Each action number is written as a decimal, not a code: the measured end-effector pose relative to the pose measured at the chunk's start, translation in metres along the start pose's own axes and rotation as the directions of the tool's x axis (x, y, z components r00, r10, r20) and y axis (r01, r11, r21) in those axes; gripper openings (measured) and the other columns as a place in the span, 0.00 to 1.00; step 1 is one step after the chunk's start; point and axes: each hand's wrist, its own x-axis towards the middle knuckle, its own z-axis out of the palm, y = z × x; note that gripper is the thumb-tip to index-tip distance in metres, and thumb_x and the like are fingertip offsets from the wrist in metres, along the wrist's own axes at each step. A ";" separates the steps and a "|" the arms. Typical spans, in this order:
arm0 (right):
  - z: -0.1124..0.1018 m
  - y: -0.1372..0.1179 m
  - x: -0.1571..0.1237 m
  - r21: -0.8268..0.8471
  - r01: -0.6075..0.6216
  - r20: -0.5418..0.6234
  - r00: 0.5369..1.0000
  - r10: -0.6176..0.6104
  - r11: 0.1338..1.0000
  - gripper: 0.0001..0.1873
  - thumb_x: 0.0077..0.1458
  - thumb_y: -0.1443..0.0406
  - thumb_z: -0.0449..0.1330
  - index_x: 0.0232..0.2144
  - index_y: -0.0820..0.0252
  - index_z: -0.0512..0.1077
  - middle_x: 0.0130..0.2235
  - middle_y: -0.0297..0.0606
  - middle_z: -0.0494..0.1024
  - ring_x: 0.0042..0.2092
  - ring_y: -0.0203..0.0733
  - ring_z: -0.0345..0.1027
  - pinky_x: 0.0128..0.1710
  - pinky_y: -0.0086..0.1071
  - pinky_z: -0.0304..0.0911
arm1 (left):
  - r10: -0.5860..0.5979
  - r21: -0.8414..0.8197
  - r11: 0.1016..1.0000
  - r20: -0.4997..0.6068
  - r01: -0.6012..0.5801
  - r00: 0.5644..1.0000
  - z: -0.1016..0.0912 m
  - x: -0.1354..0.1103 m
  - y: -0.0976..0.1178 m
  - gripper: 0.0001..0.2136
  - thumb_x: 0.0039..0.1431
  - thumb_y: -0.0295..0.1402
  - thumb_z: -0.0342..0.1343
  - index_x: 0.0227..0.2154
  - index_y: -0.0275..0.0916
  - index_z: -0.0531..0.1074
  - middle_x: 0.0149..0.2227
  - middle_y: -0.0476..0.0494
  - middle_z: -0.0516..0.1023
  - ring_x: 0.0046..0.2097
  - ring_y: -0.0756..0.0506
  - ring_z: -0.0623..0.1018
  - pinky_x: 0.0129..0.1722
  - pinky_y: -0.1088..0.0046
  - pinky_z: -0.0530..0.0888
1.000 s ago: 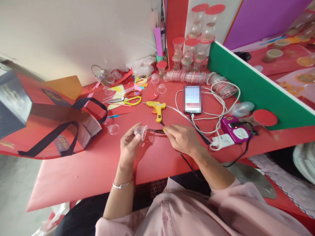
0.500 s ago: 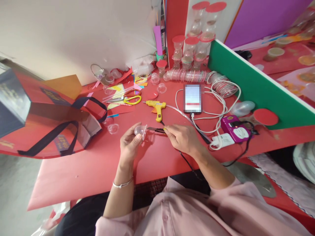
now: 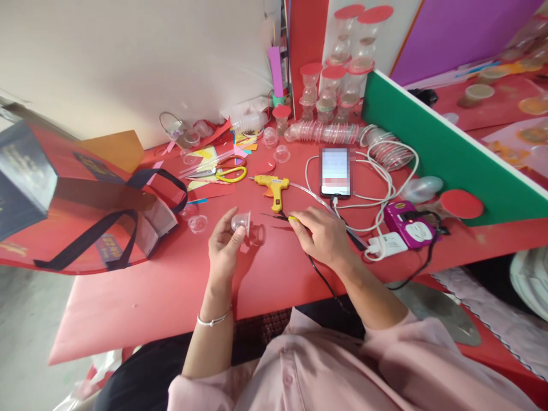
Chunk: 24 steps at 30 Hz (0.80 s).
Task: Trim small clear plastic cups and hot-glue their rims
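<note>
My left hand (image 3: 223, 242) holds a small clear plastic dome cup (image 3: 240, 226) between thumb and fingers, its flanged open side turned right. In my right hand (image 3: 320, 235) is a slim pointed tool (image 3: 276, 217) with a dark shaft and yellow on its handle; its exact kind is unclear. The tip points left at the cup, with a gap between them. Just beyond the tool lies a yellow hot glue gun (image 3: 274, 188), its nozzle to the left. A black cord (image 3: 323, 277) runs below my right hand toward the table edge.
Scissors (image 3: 231, 173) and paper scraps lie back left, beside a red gift bag (image 3: 128, 200). Loose clear cups (image 3: 197, 224) and a row of stacked cups (image 3: 325, 132) are on the table. A phone (image 3: 335, 171), white cables and a purple power adapter (image 3: 411, 225) stand right, by a green partition (image 3: 445, 154).
My right hand has drawn the pointed tool back to the right, away from the cup's opening. My left hand still holds the cup, now tilted slightly differently.
</note>
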 end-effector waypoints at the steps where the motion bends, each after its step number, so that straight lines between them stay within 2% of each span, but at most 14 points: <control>1: 0.000 0.000 0.000 0.016 -0.001 -0.013 1.000 0.001 1.000 0.15 0.71 0.58 0.54 0.50 0.54 0.78 0.41 0.41 0.81 0.44 0.45 0.74 0.44 0.36 0.63 | -0.017 -0.024 1.000 0.016 0.018 1.000 0.000 0.000 0.000 0.22 0.59 0.37 0.69 0.56 0.46 0.77 0.36 0.48 0.79 0.30 0.54 0.75 0.30 0.77 0.75; 3: 0.000 0.001 0.001 0.043 0.003 -0.037 0.999 -0.001 0.999 0.16 0.71 0.57 0.55 0.53 0.54 0.77 0.42 0.42 0.81 0.46 0.47 0.73 0.47 0.38 0.65 | -0.048 -0.072 0.996 0.052 0.052 0.997 0.000 0.001 0.000 0.22 0.59 0.38 0.69 0.57 0.46 0.76 0.34 0.49 0.78 0.24 0.55 0.71 0.23 0.78 0.71; 5: 0.000 0.001 0.002 0.057 0.006 -0.051 0.999 -0.003 0.998 0.17 0.70 0.56 0.56 0.55 0.54 0.76 0.43 0.43 0.81 0.46 0.48 0.73 0.47 0.39 0.66 | -0.059 -0.126 0.990 0.076 0.068 0.995 0.001 0.001 0.001 0.21 0.58 0.37 0.70 0.54 0.44 0.77 0.38 0.46 0.80 0.25 0.55 0.72 0.23 0.78 0.71; 9: 0.000 -0.001 0.002 0.085 0.002 -0.063 0.998 0.003 0.996 0.22 0.69 0.54 0.58 0.60 0.53 0.71 0.44 0.44 0.80 0.47 0.50 0.74 0.46 0.41 0.68 | -0.058 -0.223 0.971 0.110 0.082 0.992 0.004 0.001 0.006 0.17 0.55 0.34 0.71 0.47 0.44 0.76 0.49 0.42 0.80 0.38 0.48 0.81 0.28 0.77 0.76; 11: 0.000 -0.003 0.002 0.093 0.006 -0.067 0.998 0.000 0.996 0.23 0.69 0.54 0.58 0.62 0.54 0.69 0.45 0.44 0.79 0.47 0.50 0.74 0.46 0.41 0.68 | -0.084 -0.257 0.959 0.144 0.119 0.986 0.004 0.001 0.006 0.16 0.56 0.34 0.71 0.46 0.43 0.74 0.45 0.42 0.81 0.40 0.46 0.83 0.28 0.77 0.78; 14: 0.000 -0.004 0.002 0.100 0.033 -0.092 0.995 -0.023 0.994 0.21 0.69 0.56 0.57 0.59 0.56 0.72 0.44 0.45 0.78 0.46 0.50 0.74 0.45 0.41 0.69 | -0.133 -0.292 0.938 0.193 0.187 0.972 0.002 0.001 0.004 0.17 0.58 0.36 0.70 0.48 0.41 0.74 0.40 0.43 0.82 0.36 0.47 0.83 0.27 0.76 0.78; 19: 0.002 -0.003 0.003 0.126 0.038 -0.112 0.993 -0.024 0.991 0.19 0.68 0.56 0.58 0.58 0.54 0.73 0.46 0.45 0.78 0.47 0.50 0.75 0.45 0.41 0.71 | -0.146 -0.344 0.919 0.161 0.194 0.976 0.000 0.002 0.004 0.20 0.56 0.34 0.71 0.50 0.42 0.74 0.45 0.43 0.81 0.35 0.49 0.81 0.29 0.76 0.78; 24: 0.001 -0.005 0.003 0.202 0.023 -0.079 0.997 -0.007 0.979 0.19 0.68 0.56 0.58 0.58 0.53 0.73 0.47 0.43 0.81 0.46 0.49 0.77 0.47 0.41 0.72 | -0.161 -0.348 0.911 0.197 0.222 0.967 0.001 0.001 0.005 0.22 0.55 0.34 0.72 0.52 0.41 0.75 0.40 0.44 0.81 0.33 0.51 0.79 0.26 0.79 0.75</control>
